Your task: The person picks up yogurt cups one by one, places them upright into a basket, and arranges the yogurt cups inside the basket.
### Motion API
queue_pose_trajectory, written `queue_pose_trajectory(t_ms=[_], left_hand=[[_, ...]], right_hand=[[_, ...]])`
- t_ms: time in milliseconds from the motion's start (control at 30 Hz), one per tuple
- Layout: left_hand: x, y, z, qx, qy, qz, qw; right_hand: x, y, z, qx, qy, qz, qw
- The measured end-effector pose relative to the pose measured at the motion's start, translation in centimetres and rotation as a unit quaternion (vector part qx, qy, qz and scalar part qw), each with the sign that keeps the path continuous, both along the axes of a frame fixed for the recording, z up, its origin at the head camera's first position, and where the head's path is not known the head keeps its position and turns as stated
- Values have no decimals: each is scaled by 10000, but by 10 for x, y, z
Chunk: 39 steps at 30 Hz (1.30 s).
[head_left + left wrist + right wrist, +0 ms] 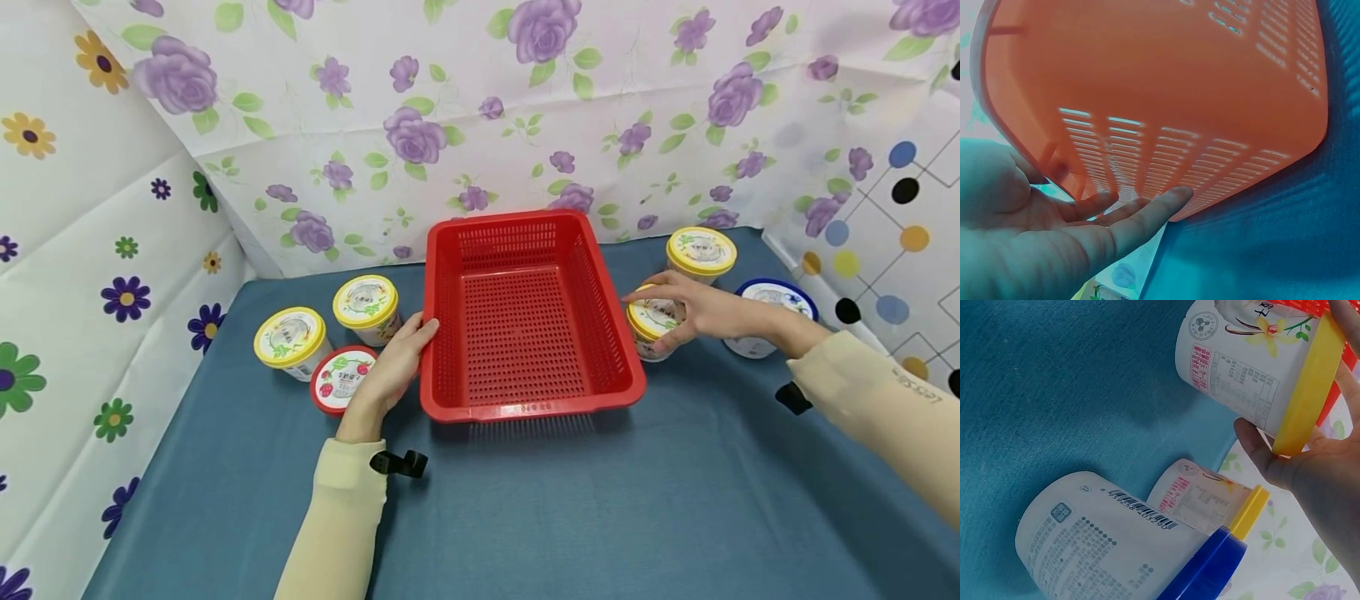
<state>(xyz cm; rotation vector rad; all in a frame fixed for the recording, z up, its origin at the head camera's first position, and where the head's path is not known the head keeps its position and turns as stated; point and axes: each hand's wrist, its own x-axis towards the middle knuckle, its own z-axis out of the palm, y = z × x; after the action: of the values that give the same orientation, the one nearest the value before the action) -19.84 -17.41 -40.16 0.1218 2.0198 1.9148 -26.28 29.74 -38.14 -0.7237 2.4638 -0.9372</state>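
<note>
Gripping yellow-lidded tub [657, 315] in right fingers [649, 292], red basket [540, 409] in left fingers [1147, 219]; could snag basket rim if lifted too low.

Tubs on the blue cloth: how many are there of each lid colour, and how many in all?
Yellow-lidded tubs: 4
Red-lidded tub: 1
Blue-lidded tub: 1
Total: 6

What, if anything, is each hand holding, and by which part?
Left hand: basket, by left rim. Right hand: around a tub at its yellow lid; grip unclear.
</note>
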Motion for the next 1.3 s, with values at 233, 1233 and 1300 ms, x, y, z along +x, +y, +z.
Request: queue_pose_trajectory(t_ms=[233,1233,1300], left_hand=[[0,0,0,-8,26,1,10000],[0,-1,-2,102,60,-50,9999],[-1,-1,-2,93,64,-52,9999]], right_hand=[[0,0,-1,-30,103,18,9999],[-12,-3,45,204,880,56,9959],[-14,-4,50,218,965,74,9951]])
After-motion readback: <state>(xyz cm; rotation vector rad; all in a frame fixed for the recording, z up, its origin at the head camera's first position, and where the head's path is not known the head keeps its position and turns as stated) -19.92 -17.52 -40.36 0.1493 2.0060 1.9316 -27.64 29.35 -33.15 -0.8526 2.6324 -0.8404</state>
